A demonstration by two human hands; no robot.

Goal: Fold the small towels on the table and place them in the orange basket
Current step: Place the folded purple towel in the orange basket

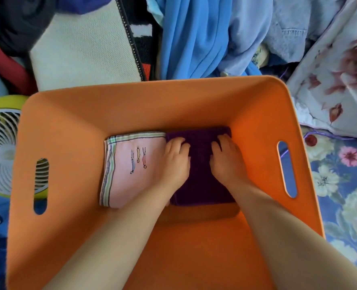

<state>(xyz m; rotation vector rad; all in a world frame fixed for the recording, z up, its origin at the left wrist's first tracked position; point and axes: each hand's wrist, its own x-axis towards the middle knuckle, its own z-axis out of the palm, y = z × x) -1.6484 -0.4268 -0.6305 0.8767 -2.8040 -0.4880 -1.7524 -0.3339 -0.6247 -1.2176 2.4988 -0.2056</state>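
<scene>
- Both hands were down inside the orange basket (152, 105), pressing on a folded purple towel (200, 185) that lay on the basket floor at the centre of the frame.
- Left hand (174, 162) rested palm-down on the towel's left edge, fingers loosely bent over the cloth; it pressed rather than pinched, as far as the view showed.
- Right hand (228, 160) lay the same way on the towel's right half, fingertips reaching toward its far edge.
- Directly beneath the two hands, the purple towel ran its longer side from the lower to the upper part of the frame, its right edge close against the basket's right wall.
- Touching its left edge lay a folded pink towel (131, 170) with striped borders and small figures, partly under the left forearm.
- Neither hand was nearer; both sat squarely on the towel, so lifting straight up and out looked like the natural next move.
- Piled fabrics filled the upper frame beyond the basket; whether any were small towels could not be told.
</scene>
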